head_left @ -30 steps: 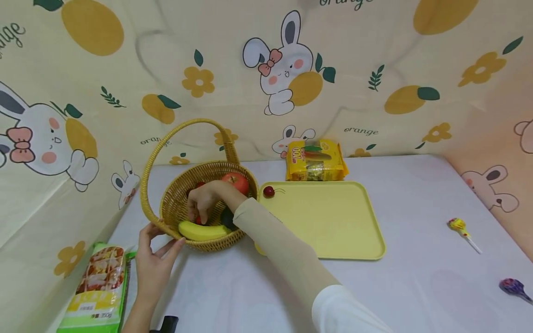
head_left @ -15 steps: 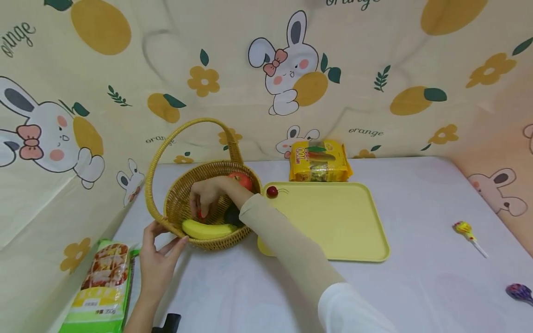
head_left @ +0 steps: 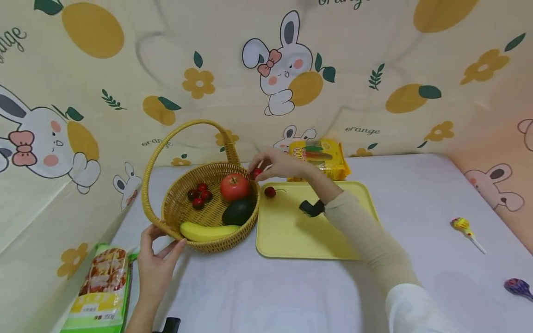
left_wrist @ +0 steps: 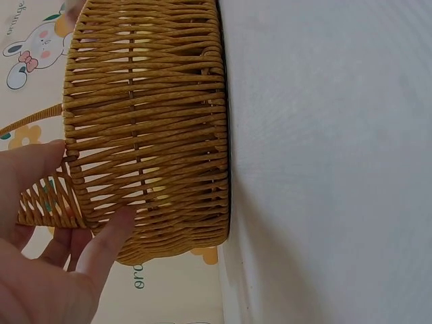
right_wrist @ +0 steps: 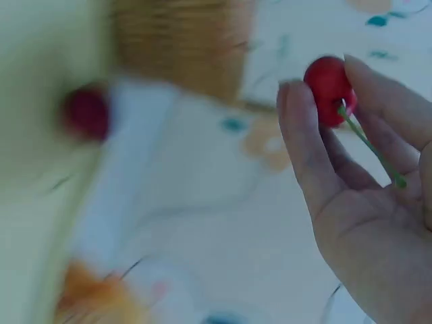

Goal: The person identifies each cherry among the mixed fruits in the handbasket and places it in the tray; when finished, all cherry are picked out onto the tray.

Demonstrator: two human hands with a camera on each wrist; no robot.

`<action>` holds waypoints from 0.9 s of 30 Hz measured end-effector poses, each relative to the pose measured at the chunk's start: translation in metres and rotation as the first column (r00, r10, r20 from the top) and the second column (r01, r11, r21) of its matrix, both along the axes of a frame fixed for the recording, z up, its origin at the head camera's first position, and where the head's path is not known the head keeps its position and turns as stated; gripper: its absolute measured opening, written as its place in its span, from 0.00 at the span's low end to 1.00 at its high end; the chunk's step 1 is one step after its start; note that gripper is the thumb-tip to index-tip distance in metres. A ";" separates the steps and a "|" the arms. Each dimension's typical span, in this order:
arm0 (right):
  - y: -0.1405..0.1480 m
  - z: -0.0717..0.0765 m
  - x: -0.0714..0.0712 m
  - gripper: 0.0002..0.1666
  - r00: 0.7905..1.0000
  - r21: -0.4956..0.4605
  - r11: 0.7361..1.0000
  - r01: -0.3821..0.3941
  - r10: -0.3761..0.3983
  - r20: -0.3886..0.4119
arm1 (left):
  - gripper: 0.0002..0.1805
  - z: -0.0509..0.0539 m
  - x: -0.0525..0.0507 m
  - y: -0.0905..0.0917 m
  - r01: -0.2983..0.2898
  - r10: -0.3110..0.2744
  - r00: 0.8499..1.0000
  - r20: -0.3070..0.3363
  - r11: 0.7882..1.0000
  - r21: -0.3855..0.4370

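Observation:
My left hand [head_left: 156, 263] grips the wicker basket [head_left: 172, 208] at its rim, where the handle joins; the left wrist view shows the fingertips against the weave. A cherry [right_wrist: 329, 91] with a green stem is pinched between the thumb and fingers of my right hand [head_left: 285, 164], beside the basket's right rim and above the tray's far left corner. Inside the basket lie several cherries [head_left: 198, 203], a red apple [head_left: 234, 187], a dark avocado [head_left: 237, 212] and a yellow banana [head_left: 208, 232]. Another cherry [head_left: 269, 192] rests on the yellow tray [head_left: 287, 240].
Behind the tray stands a yellow snack package [head_left: 325, 159]. At the left lies a green food bag [head_left: 97, 291]. Two lollipops, one yellow [head_left: 462, 225] and one purple [head_left: 517, 286], lie at the right. A patterned cloth backdrop encloses the table.
My right hand has come out of the basket and moved right and up, carrying a cherry. The cherries left inside are now uncovered. My left hand keeps its hold on the basket.

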State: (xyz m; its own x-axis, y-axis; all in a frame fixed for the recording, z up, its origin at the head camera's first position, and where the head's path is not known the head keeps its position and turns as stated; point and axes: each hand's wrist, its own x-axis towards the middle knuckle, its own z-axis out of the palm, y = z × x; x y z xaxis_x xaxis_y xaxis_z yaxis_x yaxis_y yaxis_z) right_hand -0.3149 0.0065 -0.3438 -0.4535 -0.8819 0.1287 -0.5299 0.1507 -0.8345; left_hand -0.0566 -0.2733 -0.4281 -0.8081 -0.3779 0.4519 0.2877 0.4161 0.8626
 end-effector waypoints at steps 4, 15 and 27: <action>0.043 -0.029 -0.001 0.15 0.994 0.041 0.993 0.110 -0.110 -0.005 | 0.36 0.002 0.001 0.001 -0.006 0.006 1.000 0.012 1.000 0.012; 0.072 -0.063 0.008 0.15 0.964 0.146 0.954 0.263 -0.251 -0.092 | 0.36 0.002 0.001 -0.003 -0.023 0.023 1.000 -0.001 1.000 -0.001; 0.071 -0.076 0.016 0.15 0.914 0.185 0.906 0.381 -0.339 -0.221 | 0.36 0.002 0.001 0.001 -0.024 0.024 0.999 0.024 1.000 -0.003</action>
